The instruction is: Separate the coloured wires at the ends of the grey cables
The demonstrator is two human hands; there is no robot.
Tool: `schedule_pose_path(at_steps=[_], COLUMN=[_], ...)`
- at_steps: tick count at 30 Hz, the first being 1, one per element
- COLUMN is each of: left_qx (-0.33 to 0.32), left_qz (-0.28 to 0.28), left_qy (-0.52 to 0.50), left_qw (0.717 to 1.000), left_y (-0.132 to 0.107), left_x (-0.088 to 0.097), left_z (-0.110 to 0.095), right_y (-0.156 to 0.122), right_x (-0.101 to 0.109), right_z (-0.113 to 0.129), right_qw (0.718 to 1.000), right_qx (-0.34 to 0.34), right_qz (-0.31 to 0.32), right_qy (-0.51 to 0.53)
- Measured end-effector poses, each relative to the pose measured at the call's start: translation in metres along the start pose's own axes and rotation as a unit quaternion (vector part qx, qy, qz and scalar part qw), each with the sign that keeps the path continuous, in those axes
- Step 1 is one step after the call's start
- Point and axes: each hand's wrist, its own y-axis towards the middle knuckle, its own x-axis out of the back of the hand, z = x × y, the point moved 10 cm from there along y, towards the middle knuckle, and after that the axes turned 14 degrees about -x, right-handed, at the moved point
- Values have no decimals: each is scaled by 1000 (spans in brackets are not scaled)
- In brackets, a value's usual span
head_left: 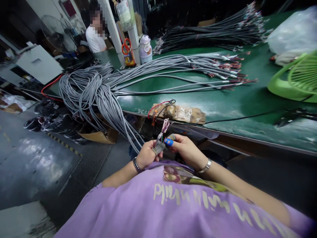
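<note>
Held cable end (163,128)
Our left hand (148,153) gripped it, tip toward one o'clock; we could not tell the grip of our right hand (186,146), at three. Grey cables (85,84) lay at ten.

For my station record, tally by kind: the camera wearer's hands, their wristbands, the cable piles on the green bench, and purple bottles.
Left hand and right hand: 2
Dark wristband and silver wristband: 2
Grey cable pile and black cable pile: 2
Purple bottle: 1
Total: 7
</note>
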Motion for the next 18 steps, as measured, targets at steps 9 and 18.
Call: schedule_pose_path(at_steps=[9, 18], left_qx=[-2, -19], left_qz=[-75, -89], left_qy=[-26, -12], left_qw=[997, 996], left_y=[-5, 1], left_x=[9, 13], left_z=[11, 4], right_y=[-6, -5], right_x=[1, 7], right_z=[7, 6], right_qw=[999, 998], right_qx=[32, 45], right_qz=[-9, -18], right_qy=[-19, -41])
